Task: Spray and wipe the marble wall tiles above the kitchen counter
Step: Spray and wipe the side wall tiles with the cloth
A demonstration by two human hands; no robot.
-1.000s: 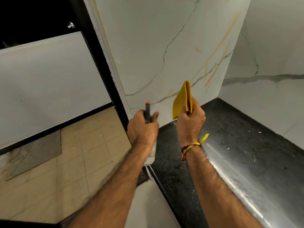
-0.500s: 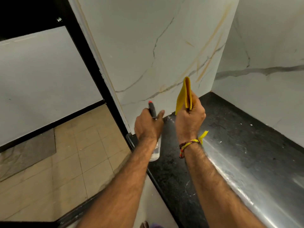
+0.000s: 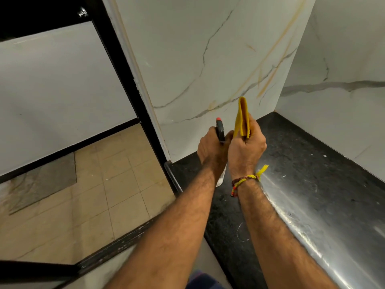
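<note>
Marble wall tiles [image 3: 208,65] fill the frame from eleven to two o'clock, rising straight off the black counter [image 3: 312,184], and both hands are up in front of them. Left hand [image 3: 211,150] has its grip closed round a spray bottle [image 3: 220,132], red-tipped nozzle aimed at the wall, clear body hanging below the fist. Right hand [image 3: 246,151] pinches a folded yellow cloth [image 3: 241,116] upright, likely kept clear of the spray and ready to wipe. Hands nearly touch. Open tile above, a corner at three o'clock, and a dark frame edge [image 3: 125,80] at nine o'clock limits leftward sweeps.
</note>
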